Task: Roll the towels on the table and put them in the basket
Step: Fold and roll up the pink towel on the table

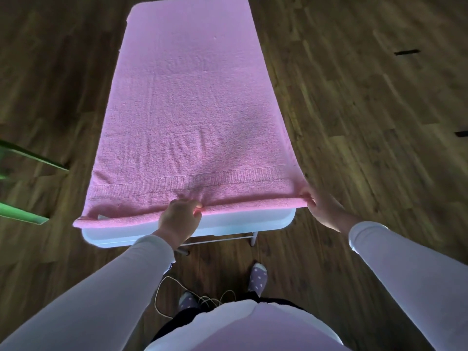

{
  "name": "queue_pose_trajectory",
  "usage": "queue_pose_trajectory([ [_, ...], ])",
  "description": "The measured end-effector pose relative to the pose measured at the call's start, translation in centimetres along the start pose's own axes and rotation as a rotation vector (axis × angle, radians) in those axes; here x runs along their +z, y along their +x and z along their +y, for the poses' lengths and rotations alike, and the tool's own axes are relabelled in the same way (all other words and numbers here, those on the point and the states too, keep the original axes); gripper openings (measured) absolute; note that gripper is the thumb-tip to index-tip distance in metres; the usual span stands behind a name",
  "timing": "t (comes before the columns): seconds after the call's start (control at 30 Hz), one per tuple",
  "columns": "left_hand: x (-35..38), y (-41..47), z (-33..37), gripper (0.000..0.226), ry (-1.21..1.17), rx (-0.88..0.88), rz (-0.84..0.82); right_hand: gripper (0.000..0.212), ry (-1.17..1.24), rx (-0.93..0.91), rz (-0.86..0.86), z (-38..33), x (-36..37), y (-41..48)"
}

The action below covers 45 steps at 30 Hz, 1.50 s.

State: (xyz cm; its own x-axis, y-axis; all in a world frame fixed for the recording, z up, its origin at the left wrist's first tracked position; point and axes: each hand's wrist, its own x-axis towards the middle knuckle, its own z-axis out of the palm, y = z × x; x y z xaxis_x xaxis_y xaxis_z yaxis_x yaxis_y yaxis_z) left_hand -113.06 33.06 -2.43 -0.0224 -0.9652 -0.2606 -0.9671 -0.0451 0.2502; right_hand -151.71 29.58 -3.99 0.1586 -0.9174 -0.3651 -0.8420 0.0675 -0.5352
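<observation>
Stands at the near end of a white surface (228, 222) and holds a pink towel (187, 102) by its near edge with both hands. Towel spread flat along the length of the surface, covering nearly all of it, with only the white near rim showing. Near edge turned over into a narrow, thick fold lying just at that rim.

Left hand (179, 219) at about the middle of the edge, grip clamped on the towel, fingers curled over the folded hem. Right hand (321, 209) at the near right corner, grip likewise clamped on the towel, fingers curled round the corner, lifted slightly just past the side of the surface. Near left corner lying loose over the rim.

White sleeves (121, 287) on both arms. Below, dark wooden floor (354, 97), two dotted socks (258, 277), and a thin pale cord (158, 295) looped near them. Green bars (25, 154) at the left border, kind unclear.
</observation>
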Motion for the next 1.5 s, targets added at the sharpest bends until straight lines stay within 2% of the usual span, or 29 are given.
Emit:
queue_pose_trajectory([
  [0.13, -0.2, 0.1, 0.3, 0.023, -0.008, -0.026, -0.004, 0.032, 0.012, 0.028, -0.083, 1.5, -1.4, 0.4],
  [0.37, -0.2, 0.2, 0.9, 0.037, 0.003, -0.015, 0.034, 0.018, 0.013, 0.117, -0.080, 1.6, -2.1, 2.0],
  [0.43, -0.2, 0.1, 0.9, 0.038, -0.008, -0.004, 0.042, 0.019, -0.019, 0.143, -0.096, 1.3, -2.0, 2.3],
  [0.5, -0.2, -0.1, 0.9, 0.038, -0.018, 0.009, 0.054, 0.025, -0.102, 0.167, -0.052, 0.8, -1.9, 2.4],
  [0.57, -0.1, -0.4, 0.8, 0.038, 0.004, 0.022, 0.072, 0.032, -0.193, 0.177, 0.060, -0.2, -1.6, 2.3],
  [0.63, 0.0, -0.8, 0.6, 0.040, 0.030, 0.042, 0.088, 0.033, -0.224, 0.099, 0.171, -2.2, -1.2, 2.3],
  [0.7, 0.1, -1.3, 0.0, 0.042, 0.036, 0.067, 0.097, 0.030, -0.248, -0.057, 0.212, -5.0, -0.4, 2.3],
  [0.83, 0.3, -2.4, -2.1, 0.048, 0.024, 0.125, 0.113, 0.025, -0.319, -0.289, 0.004, -12.2, 2.8, 0.9],
  [0.97, -0.6, -3.2, -5.7, 0.036, 0.031, 0.134, 0.150, 0.046, -0.368, -0.439, -0.065, -18.1, 7.6, -0.4],
  [1.13, -3.0, -4.2, -11.9, 0.040, 0.108, 0.026, 0.206, 0.057, -0.488, -0.287, 0.007, -21.8, 12.3, -1.7],
  [1.23, -4.4, -5.0, -16.4, 0.042, 0.142, -0.092, 0.171, 0.058, -0.501, -0.174, -0.026, -23.3, 12.9, -1.7],
  [1.33, -5.6, -5.7, -21.0, 0.032, 0.147, -0.180, 0.134, 0.055, -0.507, -0.074, -0.060, -24.7, 13.0, -1.2],
  [1.5, -7.3, -5.8, -25.4, 0.019, 0.086, -0.126, 0.085, 0.054, -0.477, 0.021, -0.006, -26.0, 13.9, -1.0],
])
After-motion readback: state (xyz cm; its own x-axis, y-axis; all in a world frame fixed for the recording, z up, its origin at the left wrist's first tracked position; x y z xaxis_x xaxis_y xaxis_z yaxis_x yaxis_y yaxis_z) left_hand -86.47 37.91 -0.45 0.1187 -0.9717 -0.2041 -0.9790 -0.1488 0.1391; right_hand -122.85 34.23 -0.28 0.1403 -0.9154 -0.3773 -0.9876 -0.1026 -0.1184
